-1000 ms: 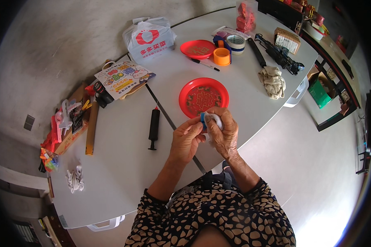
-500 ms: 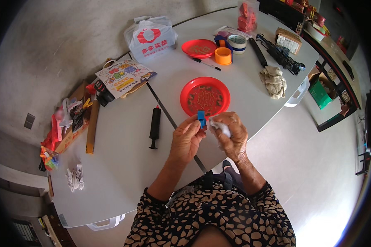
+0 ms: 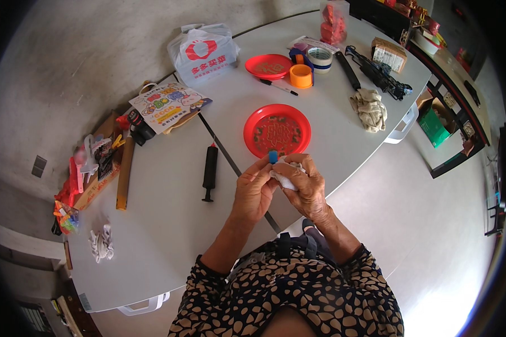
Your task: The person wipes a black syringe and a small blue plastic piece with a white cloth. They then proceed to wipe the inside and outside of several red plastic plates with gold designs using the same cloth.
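Pinched between the fingertips of my left hand (image 3: 251,195) is a small blue plastic piece (image 3: 272,156), mostly covered by my fingers. My right hand (image 3: 309,190) is closed on a crumpled white cloth (image 3: 285,180), which presses against the blue piece. The two hands meet over the near edge of the table (image 3: 168,236). Just beyond them lies a red plate (image 3: 249,133) with a gold and green pattern. A black hand pump (image 3: 209,175) rests left of my left hand.
Farther back are a second red plate (image 3: 257,63), an orange tape roll (image 3: 301,77), a marker (image 3: 279,86) and a white plastic bag (image 3: 211,50). At right lie a bunched beige cloth (image 3: 369,110) and a black tool (image 3: 379,73). A cluttered cardboard box (image 3: 98,191) stands left.
My right hand has moved left with the white cloth, from beside the blue piece onto it. My left hand keeps its pinch almost in place.
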The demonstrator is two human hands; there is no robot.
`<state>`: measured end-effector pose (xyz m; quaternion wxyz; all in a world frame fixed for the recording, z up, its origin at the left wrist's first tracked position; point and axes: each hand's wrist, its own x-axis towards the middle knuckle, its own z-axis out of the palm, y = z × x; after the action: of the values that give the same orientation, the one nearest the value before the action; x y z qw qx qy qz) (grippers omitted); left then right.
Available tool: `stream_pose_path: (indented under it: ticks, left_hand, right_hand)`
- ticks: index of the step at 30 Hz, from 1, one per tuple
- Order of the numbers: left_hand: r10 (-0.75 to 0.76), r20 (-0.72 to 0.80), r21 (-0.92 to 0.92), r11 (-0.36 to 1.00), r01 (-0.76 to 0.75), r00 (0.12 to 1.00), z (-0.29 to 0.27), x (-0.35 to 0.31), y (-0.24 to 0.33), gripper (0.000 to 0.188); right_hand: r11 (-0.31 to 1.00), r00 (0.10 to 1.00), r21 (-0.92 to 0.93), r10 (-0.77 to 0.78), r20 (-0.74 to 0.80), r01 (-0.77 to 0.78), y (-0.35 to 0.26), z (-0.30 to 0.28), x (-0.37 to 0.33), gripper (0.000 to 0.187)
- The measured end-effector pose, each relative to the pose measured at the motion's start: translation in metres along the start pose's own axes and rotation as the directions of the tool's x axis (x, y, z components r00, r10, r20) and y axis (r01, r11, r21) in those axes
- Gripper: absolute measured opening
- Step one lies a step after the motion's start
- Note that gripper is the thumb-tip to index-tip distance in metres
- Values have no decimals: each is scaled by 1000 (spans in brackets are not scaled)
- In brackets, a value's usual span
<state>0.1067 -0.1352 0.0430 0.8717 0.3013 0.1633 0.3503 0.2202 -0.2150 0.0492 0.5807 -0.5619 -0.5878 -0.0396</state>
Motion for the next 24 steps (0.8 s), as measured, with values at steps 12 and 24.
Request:
stream_pose_path:
  ticks: [12,24]
  left_hand:
    - [-47,-9,-48,998,46,999,-16,0,-3,22]
    - [-36,85,44,999,32,996,-15,-8,-1,23]
  right_hand:
    - [985,988,84,152,-4,-151,-2,-2,-6,26]
    - [721,832,432,533,155,-542,-1,-7,-6,20]
